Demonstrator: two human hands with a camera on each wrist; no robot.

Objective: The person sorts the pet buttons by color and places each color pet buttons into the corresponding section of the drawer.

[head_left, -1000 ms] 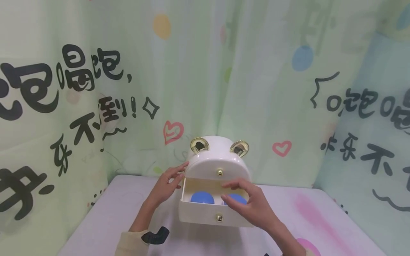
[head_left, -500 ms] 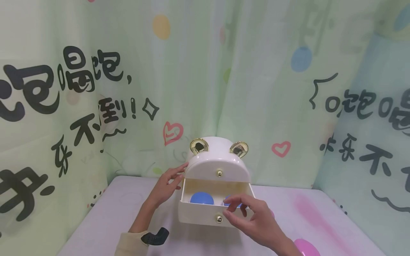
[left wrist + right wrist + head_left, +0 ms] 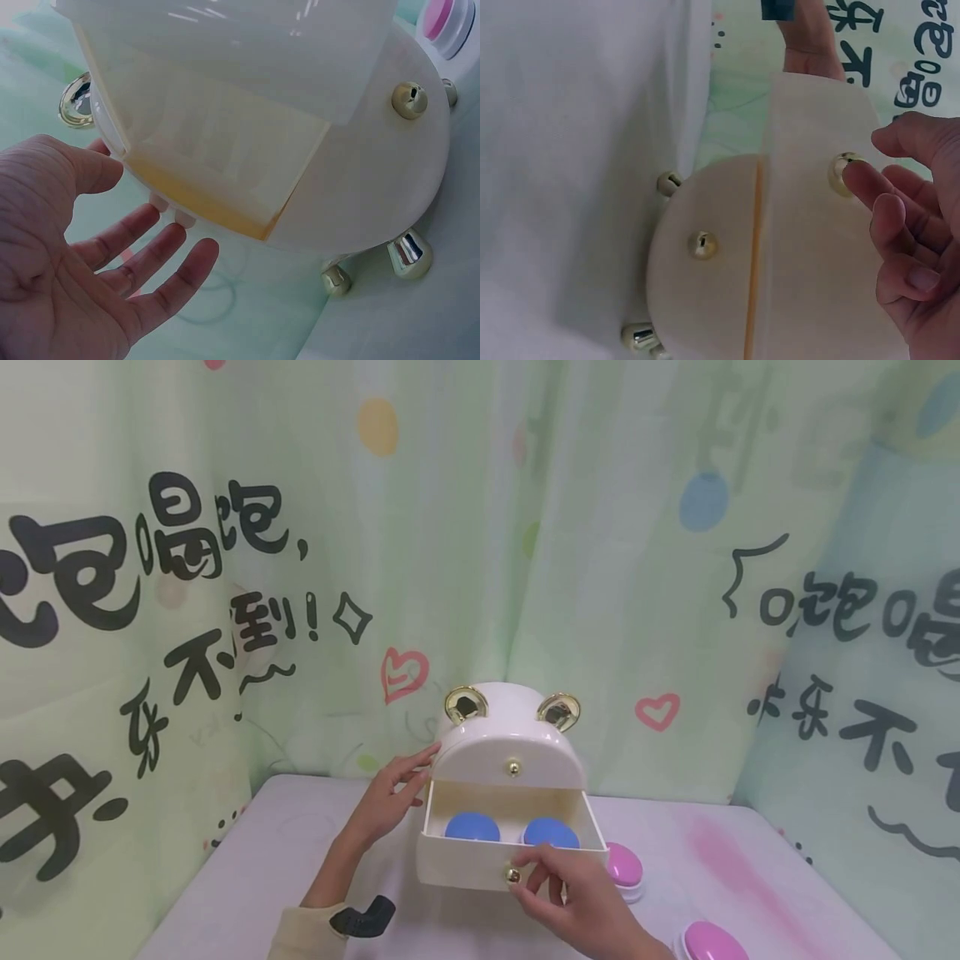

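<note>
A glossy white, dome-topped drawer box (image 3: 510,756) with gold ear-like rings stands on the table. Its middle drawer (image 3: 465,862) is pulled out, with two blue-topped round pieces (image 3: 472,827) inside. My left hand (image 3: 386,797) lies along the box's left side, fingers spread and fingertips at the wall, as the left wrist view also shows. In front of the drawer, my right hand (image 3: 573,893) has thumb and index finger parted around the gold drawer knob (image 3: 513,875). In the right wrist view, one fingertip overlaps that knob (image 3: 845,174) while the other stands apart from it.
Two pink-topped round pieces with white bases are on the table, one just right of the drawer (image 3: 624,867) and another nearer the front (image 3: 712,941). A printed curtain (image 3: 600,568) hangs behind and on both sides of the table (image 3: 675,827).
My right hand has moved down from over the drawer's right side to the knob at its front, uncovering the right blue-topped piece. The left hand has stayed at the box.
</note>
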